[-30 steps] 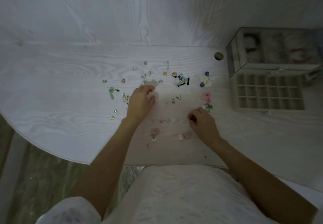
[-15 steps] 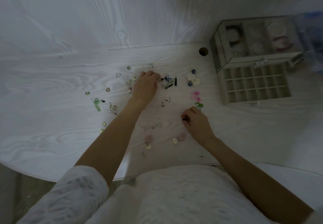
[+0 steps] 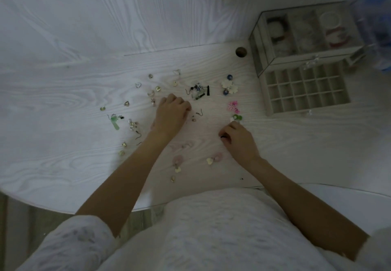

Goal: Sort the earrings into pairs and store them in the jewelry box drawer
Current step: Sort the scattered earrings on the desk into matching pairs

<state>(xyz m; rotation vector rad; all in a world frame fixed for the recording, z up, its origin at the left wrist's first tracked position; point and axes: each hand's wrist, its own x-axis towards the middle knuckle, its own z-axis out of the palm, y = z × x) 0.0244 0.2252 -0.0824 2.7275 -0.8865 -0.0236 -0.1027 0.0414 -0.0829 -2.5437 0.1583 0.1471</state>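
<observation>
While my left hand (image 3: 171, 113) is resting knuckles-up on the desk (image 3: 63, 93) with its fingers curled under, I am working among the scattered earrings; whether those fingers are pinching anything I cannot tell, since the fingertips are hidden beneath the hand. My right hand (image 3: 238, 138) is lying nearer to me, fingers curled around something small and dark at its left edge, probably an earring. The black earring cluster (image 3: 198, 91) is sitting just beyond my left hand, the pink earrings (image 3: 233, 106) and the green earring (image 3: 237, 117) are lying just beyond my right, and the jewelry box (image 3: 304, 40) is standing at the far right with its gridded drawer (image 3: 304, 90) pulled open, its cells looking unfilled. To do this step well, I am judging that I should be matching one piece at a time, sliding its twin beside it, lifting the tiny hooks by a fingertip pinch without dragging neighbours, and keeping finished pairs apart from the loose pile before carrying them rightward to one cell.
</observation>
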